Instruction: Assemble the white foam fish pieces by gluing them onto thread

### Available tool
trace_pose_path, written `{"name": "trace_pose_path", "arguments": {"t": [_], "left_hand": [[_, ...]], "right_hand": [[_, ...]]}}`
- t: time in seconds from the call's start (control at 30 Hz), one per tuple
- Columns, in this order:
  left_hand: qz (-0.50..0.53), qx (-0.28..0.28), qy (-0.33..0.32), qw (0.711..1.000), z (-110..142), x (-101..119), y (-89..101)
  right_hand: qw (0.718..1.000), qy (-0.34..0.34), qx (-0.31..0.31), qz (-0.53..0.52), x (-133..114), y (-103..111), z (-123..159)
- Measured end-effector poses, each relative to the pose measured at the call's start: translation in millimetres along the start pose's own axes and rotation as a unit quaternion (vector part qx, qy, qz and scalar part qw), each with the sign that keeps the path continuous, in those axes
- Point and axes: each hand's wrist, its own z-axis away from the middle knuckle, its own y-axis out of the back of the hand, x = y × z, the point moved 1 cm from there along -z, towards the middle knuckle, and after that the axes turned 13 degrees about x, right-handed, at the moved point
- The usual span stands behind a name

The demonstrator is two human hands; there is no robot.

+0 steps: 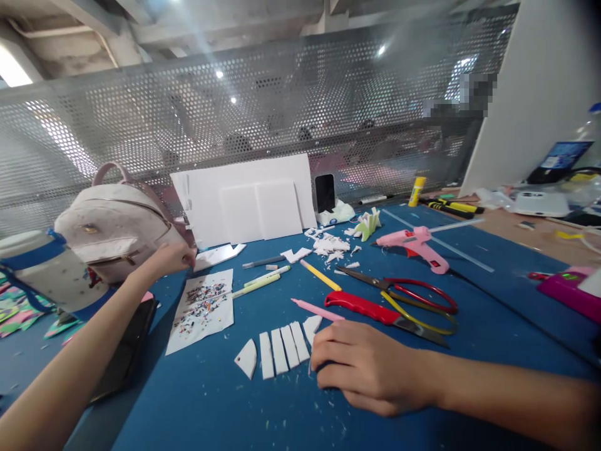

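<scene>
My left hand [173, 258] is stretched out beside the backpack, fingers curled together at the left end of a white foam offcut [218, 255]. Whether it grips that offcut is hidden. Low on the blue mat rests my right hand [364, 366], its fingers bent and close together, with whatever is under them out of sight. Against its fingertips lies a row of white foam strips [279, 351], ending on the left in a pointed foam piece with a small hole [246, 359]. A pink pen [317, 309] and a red utility knife [361, 307] lie just beyond this hand.
Scissors [399, 291] and a pink glue gun [416, 241] with its cord are at right. Colourful bits cover a paper sheet [224, 326]. Behind stand white boards [277, 210] and foam scraps [328, 244]. At left are a backpack [117, 213], tumbler [47, 269] and dark tablet-like device [124, 351].
</scene>
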Motion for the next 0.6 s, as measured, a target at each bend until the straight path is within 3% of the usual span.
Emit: {"name": "trace_pose_path", "arguments": {"t": [0.1, 0.23, 0.6], "left_hand": [[-0.035, -0.035, -0.036, 0.998, 12, -1, 3.3], [-0.066, -0.041, -0.069, 0.995, 24, -3, 4.4], [-0.060, 0.030, -0.142, 0.988, 32, 9, -10.1]], "right_hand": [[1.000, -0.006, -0.003, -0.006, 1, -2, 1], [1.000, -0.013, -0.009, -0.015, 1, -3, 3], [1.000, -0.016, -0.010, -0.016, -2, -3, 1]]}}
